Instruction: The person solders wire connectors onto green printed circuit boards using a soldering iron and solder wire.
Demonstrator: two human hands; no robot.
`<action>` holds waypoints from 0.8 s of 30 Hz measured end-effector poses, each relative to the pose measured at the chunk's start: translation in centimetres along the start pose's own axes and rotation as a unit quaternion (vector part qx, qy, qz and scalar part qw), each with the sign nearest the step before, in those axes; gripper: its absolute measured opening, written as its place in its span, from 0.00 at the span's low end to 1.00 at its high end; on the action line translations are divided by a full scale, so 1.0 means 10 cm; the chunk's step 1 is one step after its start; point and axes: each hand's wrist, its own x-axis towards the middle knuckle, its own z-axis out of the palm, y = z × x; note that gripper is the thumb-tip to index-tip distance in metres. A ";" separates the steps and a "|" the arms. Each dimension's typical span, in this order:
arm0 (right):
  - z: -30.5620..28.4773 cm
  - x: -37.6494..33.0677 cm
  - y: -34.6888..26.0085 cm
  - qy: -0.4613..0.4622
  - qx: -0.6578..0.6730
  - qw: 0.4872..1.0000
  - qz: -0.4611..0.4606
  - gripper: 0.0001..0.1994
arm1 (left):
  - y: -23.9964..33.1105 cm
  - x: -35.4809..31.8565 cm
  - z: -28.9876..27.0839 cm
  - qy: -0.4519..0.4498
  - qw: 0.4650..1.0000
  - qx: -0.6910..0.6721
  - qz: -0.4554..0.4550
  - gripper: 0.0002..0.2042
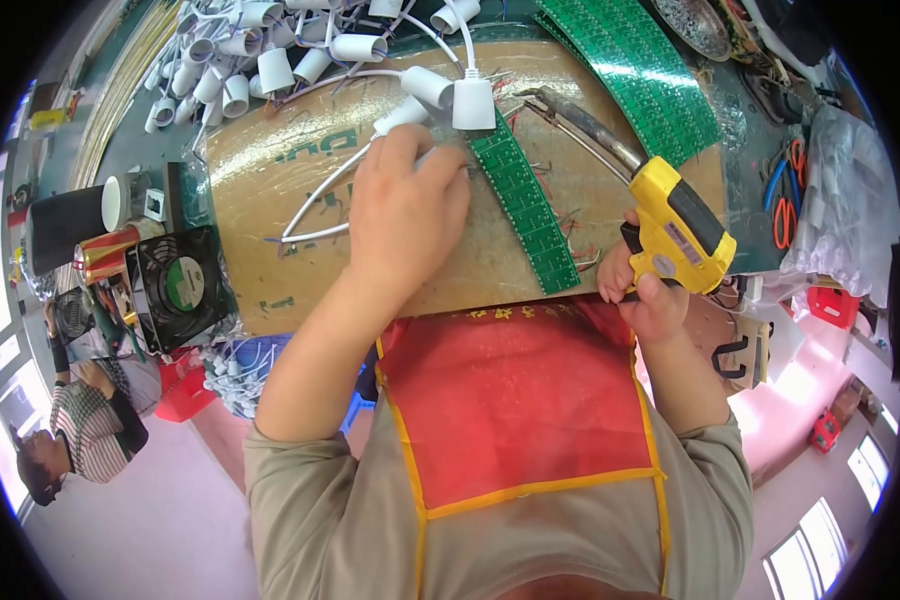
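My left hand (pixel 410 195) reaches over the board with its fingers curled around a white cylindrical socket (pixel 402 114); the fingertips are partly hidden. A white cable (pixel 320 200) bends out to the left of this hand. Two more white sockets lie just beyond the fingers, one an upright socket (pixel 473 104) at the top end of a narrow green circuit board strip (pixel 525 200). In my right hand (pixel 650 285) is a yellow and black soldering gun (pixel 680 225). Its long metal tip points up and left, above the strip and apart from my left hand.
A brown covered board (pixel 290 270) lies on the green bench. Many white sockets with cables (pixel 260 50) are heaped at far left. Larger green circuit panels (pixel 640 70) are at far right, near scissors (pixel 785 215) and clear bags (pixel 835 190). A black fan (pixel 175 285) stands left; another person (pixel 90 420) is beyond.
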 end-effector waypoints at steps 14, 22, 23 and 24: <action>-0.13 -0.24 -0.12 -0.054 -0.149 0.984 0.081 0.10 | 0.06 0.06 0.08 0.009 0.997 -0.055 -0.045 0.06; -0.15 -0.24 -0.14 -0.056 -0.153 0.983 0.087 0.11 | 0.05 0.08 0.07 -0.008 0.997 -0.054 -0.047 0.06; -0.15 -0.24 -0.14 -0.057 -0.154 0.982 0.089 0.12 | 0.05 0.08 0.07 -0.010 0.997 -0.053 -0.048 0.06; -0.15 -0.24 -0.14 -0.058 -0.155 0.982 0.091 0.12 | 0.05 0.08 0.07 -0.012 0.997 -0.053 -0.051 0.06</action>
